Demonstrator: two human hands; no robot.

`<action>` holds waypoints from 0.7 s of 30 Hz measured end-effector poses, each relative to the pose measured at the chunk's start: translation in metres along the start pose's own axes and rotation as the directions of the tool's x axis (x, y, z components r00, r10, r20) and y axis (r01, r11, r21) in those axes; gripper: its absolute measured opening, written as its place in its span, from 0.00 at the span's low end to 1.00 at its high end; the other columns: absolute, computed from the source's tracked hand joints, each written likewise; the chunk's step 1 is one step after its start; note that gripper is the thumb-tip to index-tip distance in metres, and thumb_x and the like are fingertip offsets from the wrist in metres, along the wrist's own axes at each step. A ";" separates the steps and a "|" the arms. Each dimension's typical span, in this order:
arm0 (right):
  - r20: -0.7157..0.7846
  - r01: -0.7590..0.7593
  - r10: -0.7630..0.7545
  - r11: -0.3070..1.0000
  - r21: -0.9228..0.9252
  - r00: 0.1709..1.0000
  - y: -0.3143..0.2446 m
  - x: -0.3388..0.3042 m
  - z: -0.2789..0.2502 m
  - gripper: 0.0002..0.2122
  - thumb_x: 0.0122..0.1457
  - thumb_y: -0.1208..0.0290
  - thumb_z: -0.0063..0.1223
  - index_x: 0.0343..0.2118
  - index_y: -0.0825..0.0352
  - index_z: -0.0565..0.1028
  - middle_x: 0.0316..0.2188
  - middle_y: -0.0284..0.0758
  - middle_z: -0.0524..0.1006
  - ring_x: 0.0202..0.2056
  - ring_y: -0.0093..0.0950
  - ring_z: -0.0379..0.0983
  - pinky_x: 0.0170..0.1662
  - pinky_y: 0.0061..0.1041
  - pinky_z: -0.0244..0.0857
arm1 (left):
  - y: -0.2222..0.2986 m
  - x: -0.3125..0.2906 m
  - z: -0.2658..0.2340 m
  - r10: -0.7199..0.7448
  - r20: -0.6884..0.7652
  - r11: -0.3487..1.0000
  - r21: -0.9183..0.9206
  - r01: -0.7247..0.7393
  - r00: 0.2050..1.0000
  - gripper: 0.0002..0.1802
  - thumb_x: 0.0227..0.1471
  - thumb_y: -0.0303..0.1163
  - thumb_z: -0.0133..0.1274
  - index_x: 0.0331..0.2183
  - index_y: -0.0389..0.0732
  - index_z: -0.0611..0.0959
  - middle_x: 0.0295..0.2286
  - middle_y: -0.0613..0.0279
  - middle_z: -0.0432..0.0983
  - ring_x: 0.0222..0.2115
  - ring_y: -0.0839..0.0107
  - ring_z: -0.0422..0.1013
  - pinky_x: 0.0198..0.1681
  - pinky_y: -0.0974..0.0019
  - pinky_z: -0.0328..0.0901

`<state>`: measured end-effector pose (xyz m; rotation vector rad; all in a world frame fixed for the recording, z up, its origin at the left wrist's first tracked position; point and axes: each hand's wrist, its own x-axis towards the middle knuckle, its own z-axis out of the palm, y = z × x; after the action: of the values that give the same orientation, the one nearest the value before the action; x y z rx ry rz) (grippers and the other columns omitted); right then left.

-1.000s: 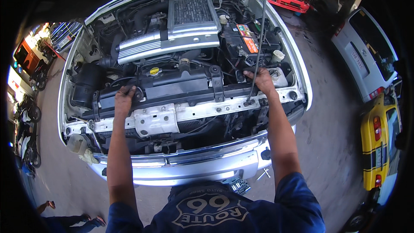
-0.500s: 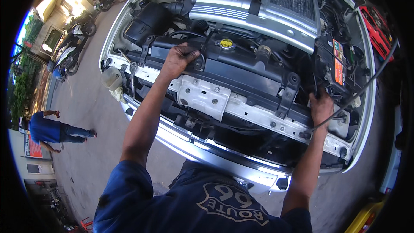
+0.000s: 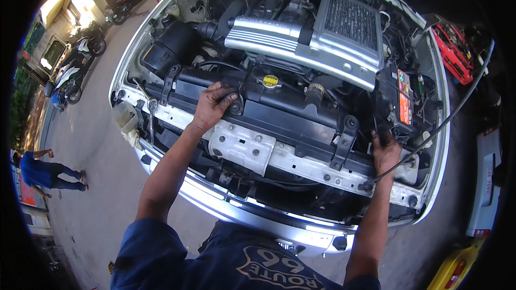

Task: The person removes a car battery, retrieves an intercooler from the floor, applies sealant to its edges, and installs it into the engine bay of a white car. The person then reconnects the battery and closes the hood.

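Observation:
My left hand (image 3: 214, 106) is over the top of the black radiator panel (image 3: 290, 124), beside a round mount (image 3: 235, 107). Its fingers are curled and pressed together; what they grip, if anything, is hidden. A yellow-labelled radiator cap (image 3: 270, 80) sits just beyond it. My right hand (image 3: 386, 153) reaches into the gap between the radiator's right bracket (image 3: 345, 142) and the car battery (image 3: 402, 99). Its fingers are bent around something dark that I cannot make out. Both forearms pass over the white front crossmember (image 3: 244, 145).
A ratchet wrench (image 3: 152, 115) rests on the left of the crossmember. The hood prop rod (image 3: 446, 121) slants across by my right wrist. A silver engine cover (image 3: 285, 37) with an intercooler lies behind. Motorcycles (image 3: 72, 78) and a walking person (image 3: 45, 172) are at left.
The view has shifted, so the engine bay appears lower and further left. Both hands keep nearly the same places on the car. The person at left appears nearer the picture's edge.

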<state>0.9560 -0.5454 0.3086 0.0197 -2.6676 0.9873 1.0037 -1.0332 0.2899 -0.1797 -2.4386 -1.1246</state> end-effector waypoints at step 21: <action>-0.687 -0.179 0.371 0.924 0.337 0.625 0.005 -0.103 -0.001 0.23 0.68 0.58 0.45 0.52 0.76 0.74 0.50 0.50 0.77 0.50 0.41 0.74 0.54 0.36 0.65 | -0.022 -0.024 -0.050 0.000 0.154 0.958 -0.285 0.044 0.988 0.22 0.55 0.30 0.59 0.52 0.39 0.78 0.42 0.51 0.76 0.40 0.61 0.75 0.44 0.62 0.71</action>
<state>1.0541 -0.5503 0.2770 -0.6366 -1.7995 1.0918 1.0356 -1.0833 0.2929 -0.3402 -2.3993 -1.5251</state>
